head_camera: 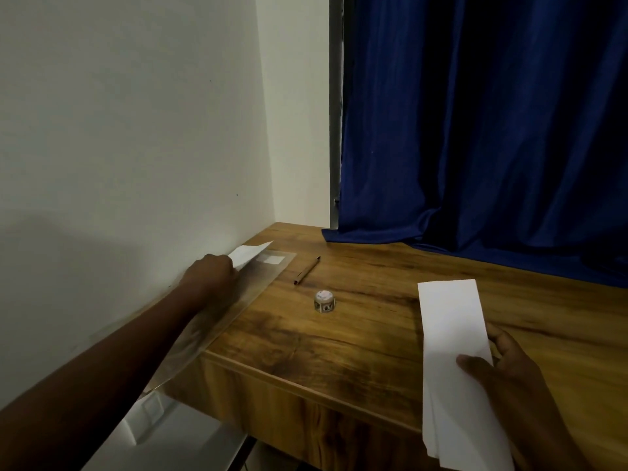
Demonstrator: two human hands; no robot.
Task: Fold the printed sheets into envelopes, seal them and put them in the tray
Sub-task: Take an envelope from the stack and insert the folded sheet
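Observation:
My left hand (pixel 210 275) reaches out to the far left of the wooden table (pixel 356 334) and grips a white folded sheet (pixel 249 254), holding it over a clear plastic tray (pixel 268 271) that lies along the wall. My right hand (pixel 503 372) holds a stack of long folded white sheets (pixel 455 351) at the table's right front, thumb on top. A small roll of stickers (pixel 325 300) stands at the middle of the table.
A brown pen (pixel 307 270) lies beyond the sticker roll. A blue curtain (pixel 475 130) hangs at the back right, its hem on the table. A white wall (pixel 119 147) runs along the left. The table's front edge (pixel 306 379) is close to me.

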